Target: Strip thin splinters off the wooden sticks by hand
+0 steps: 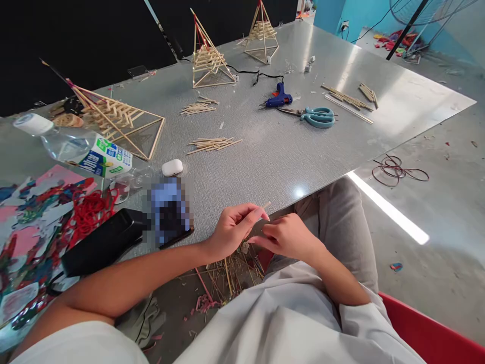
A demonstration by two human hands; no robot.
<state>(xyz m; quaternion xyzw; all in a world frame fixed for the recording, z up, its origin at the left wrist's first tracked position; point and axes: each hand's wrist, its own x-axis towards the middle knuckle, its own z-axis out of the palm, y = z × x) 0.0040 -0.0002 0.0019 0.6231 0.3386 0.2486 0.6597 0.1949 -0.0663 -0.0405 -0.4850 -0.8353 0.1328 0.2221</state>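
My left hand (240,228) is over the near table edge, its thumb and forefinger pinched on a thin, pale wooden stick (267,204). Only the stick's tip shows; the fingers cover the rest. My right hand (290,233) is close beside it at the fingertips, with its visible fingers bent and apart, and nothing shows in it. Ahead on the table lie a nearer bundle of sticks (214,144) and a farther pile of short sticks (199,106). A blue hot glue gun (279,97) rests near blue-handled scissors (318,117).
Pyramid-shaped stick frames (212,61) stand at the back and left. A plastic bottle (94,149) lies near a white case (172,167), a blurred phone (170,212) and a black object (104,240). Longer sticks (346,97) lie at right. Scraps litter the floor below.
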